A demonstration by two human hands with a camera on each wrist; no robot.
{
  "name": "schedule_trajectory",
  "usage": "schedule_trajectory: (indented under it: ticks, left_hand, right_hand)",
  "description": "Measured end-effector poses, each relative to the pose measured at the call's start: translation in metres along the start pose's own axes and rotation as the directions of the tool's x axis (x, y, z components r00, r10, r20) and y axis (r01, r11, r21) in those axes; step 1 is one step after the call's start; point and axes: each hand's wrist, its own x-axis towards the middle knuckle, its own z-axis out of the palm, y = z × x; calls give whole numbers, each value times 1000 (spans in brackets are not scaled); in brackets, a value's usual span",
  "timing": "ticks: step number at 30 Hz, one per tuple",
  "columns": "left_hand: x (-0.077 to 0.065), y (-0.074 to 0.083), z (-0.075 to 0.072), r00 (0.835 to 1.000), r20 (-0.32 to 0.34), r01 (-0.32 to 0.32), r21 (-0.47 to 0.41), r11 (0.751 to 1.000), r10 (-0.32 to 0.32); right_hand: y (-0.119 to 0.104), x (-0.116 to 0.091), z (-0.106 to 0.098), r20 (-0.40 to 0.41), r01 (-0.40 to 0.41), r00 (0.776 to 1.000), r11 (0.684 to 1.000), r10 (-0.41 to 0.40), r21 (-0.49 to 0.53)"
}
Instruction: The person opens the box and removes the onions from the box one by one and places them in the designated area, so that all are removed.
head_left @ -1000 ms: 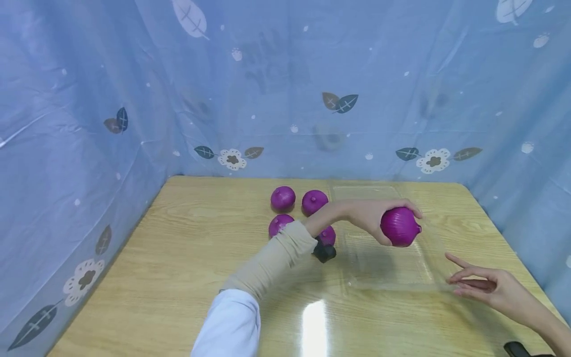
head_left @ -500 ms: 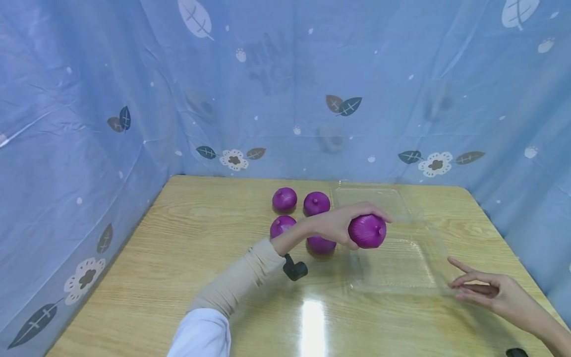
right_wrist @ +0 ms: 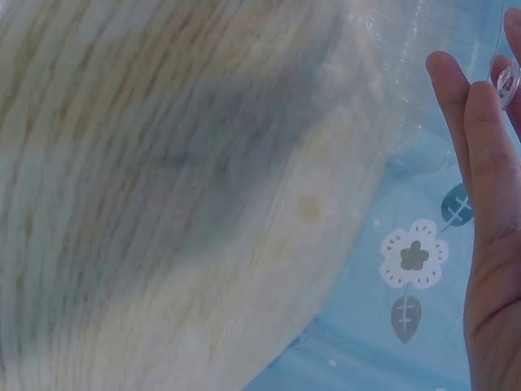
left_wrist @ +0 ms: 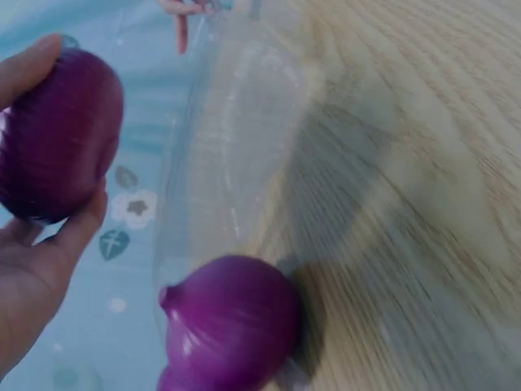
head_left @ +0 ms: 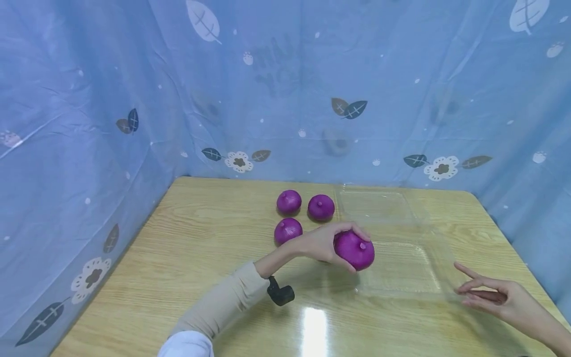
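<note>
My left hand (head_left: 325, 244) grips a purple onion (head_left: 356, 251) with thumb and fingers, above the table at the left side of a clear plastic box (head_left: 397, 296). In the left wrist view the held onion (left_wrist: 69, 134) is off the surface, and another onion (left_wrist: 236, 322) sits below on the wood. Three onions, one of them at the back left (head_left: 289, 202), stand left of the box in the head view; the hand covers the spot beside them. At the box's right edge, my right hand (head_left: 501, 299) pinches the clear plastic, seen between its fingers (right_wrist: 488, 155) and thumb.
The wooden table (head_left: 214, 223) is bounded by a blue patterned curtain (head_left: 285, 99) at the back and sides. The transparent box has a second shallow section (head_left: 372, 191) at the back. Below my left wrist hangs a black camera mount (head_left: 281, 295).
My left hand has carried the onion leftward and toward me, from over the box to its left edge. My right hand stays at the box's right edge. The head view has shifted slightly.
</note>
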Motion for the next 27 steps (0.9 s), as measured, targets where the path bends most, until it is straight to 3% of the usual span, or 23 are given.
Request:
schedule_trajectory:
  ticks: [6, 11, 18, 23, 27]
  left_hand:
    - [-23, -3, -1, 998, -24, -55, 14, 998, 55]
    - [-47, -2, 2, 997, -60, -46, 18, 999, 48]
    - [-86, -6, -4, 984, -164, 51, -135, 989, -73]
    - [-112, -14, -17, 954, -258, 118, -143, 983, -153]
    - [-133, -16, -31, 929, -309, 168, -137, 976, -203]
  right_hand:
    - [1, -3, -2, -22, -8, 1000, 999, 7, -50]
    - [2, -4, -4, -35, -44, 999, 996, 41, -76]
    - [4, -2, -4, -47, -66, 997, 991, 61, -115]
    - [5, -1, -3, -50, -71, 997, 992, 66, -106]
    - [5, -2, 1, -68, -122, 991, 988, 116, -97]
